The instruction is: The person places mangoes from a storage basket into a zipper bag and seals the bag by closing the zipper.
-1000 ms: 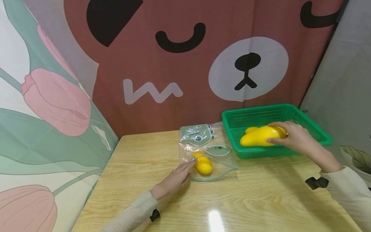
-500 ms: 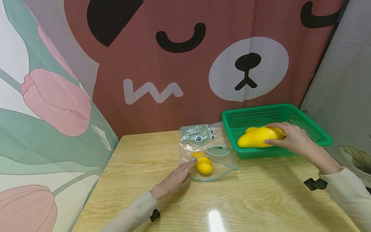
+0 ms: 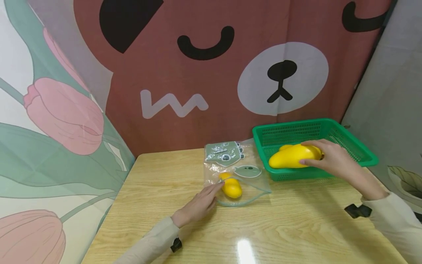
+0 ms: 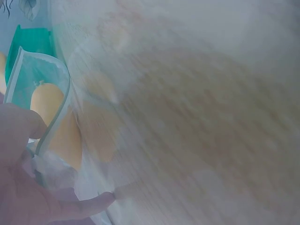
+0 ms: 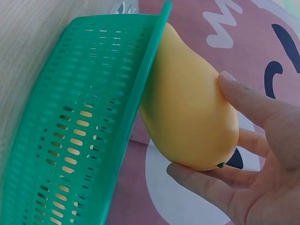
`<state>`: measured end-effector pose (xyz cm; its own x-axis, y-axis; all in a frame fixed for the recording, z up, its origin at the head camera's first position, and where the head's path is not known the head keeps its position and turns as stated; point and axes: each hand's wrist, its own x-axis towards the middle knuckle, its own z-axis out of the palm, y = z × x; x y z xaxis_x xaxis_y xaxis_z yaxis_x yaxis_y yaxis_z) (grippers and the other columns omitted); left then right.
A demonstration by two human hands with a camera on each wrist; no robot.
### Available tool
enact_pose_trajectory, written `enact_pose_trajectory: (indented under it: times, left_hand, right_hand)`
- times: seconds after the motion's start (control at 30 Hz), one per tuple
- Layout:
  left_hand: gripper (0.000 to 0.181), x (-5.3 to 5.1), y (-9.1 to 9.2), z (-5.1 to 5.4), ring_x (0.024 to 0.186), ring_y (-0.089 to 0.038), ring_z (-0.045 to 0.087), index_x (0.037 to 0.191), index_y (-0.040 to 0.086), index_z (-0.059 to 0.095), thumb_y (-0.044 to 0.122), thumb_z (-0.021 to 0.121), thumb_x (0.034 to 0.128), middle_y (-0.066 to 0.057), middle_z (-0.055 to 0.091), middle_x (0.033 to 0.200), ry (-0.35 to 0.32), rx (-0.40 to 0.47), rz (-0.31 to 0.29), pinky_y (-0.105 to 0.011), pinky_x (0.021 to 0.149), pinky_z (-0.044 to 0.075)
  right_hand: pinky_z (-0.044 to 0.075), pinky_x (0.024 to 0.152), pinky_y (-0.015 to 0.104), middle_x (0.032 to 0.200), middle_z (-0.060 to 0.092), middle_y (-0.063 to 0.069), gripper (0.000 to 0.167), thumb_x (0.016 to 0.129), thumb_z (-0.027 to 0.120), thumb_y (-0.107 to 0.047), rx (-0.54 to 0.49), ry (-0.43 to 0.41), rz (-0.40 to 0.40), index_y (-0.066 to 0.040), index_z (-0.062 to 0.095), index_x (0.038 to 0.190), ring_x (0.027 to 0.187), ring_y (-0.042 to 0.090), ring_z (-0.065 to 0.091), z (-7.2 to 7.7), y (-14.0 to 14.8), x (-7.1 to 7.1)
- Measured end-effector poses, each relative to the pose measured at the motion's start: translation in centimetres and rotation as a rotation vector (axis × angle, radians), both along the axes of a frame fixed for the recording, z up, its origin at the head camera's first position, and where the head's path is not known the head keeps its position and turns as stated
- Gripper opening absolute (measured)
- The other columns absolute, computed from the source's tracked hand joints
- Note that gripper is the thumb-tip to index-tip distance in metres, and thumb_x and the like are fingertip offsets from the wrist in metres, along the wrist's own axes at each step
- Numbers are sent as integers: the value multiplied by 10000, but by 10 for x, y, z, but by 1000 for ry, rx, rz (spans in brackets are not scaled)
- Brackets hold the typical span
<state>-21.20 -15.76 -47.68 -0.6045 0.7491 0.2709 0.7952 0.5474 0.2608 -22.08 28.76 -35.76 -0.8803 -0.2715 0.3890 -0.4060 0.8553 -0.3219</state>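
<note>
My right hand (image 3: 333, 157) grips a large yellow mango (image 3: 290, 157) by its stem end, thumb on one side and fingers on the other. The mango lies at the near left rim of a green plastic basket (image 3: 357, 150), beside the rim in the right wrist view. A second yellow fruit shows partly behind it. My left hand (image 3: 197, 205) pinches the mouth edge of a clear zip bag (image 3: 257, 187), keeping it raised. Inside the bag lie yellow fruits (image 3: 232, 189). In the left wrist view the thumb touches the bag rim (image 4: 65, 98).
The wooden table (image 3: 158, 183) runs to a wall hanging with a bear design (image 3: 184, 128). The basket stands at the back right, close to the bag's right side. A tulip-print curtain (image 3: 66, 113) hangs on the left.
My right hand has shifted slightly left with the mango, along the basket's near side. The left hand and the bag have stayed in place.
</note>
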Motion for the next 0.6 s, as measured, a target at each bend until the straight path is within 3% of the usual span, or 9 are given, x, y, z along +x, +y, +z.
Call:
enact_pose_trajectory:
  times: [0.27, 0.6]
  left_hand:
    - [616, 0, 0, 1, 1420, -223, 338, 1559, 45, 239, 15, 510, 1006, -110, 322, 1575, -24, -34, 26, -362, 1182, 269]
    - [620, -1, 1, 1, 1417, -212, 343, 1561, 54, 241, 14, 512, 1004, -99, 331, 1571, -19, -43, 31, -341, 1184, 261]
  right_hand:
    - [450, 603, 366, 1169, 597, 287, 574, 815, 826, -314, 2, 22, 0, -23, 631, 1269, 895, 340, 562, 3, -1, 2]
    - [490, 632, 426, 1196, 587, 282, 580, 802, 837, -307, -22, 37, 1, -31, 637, 1272, 930, 360, 567, 9, -8, 9]
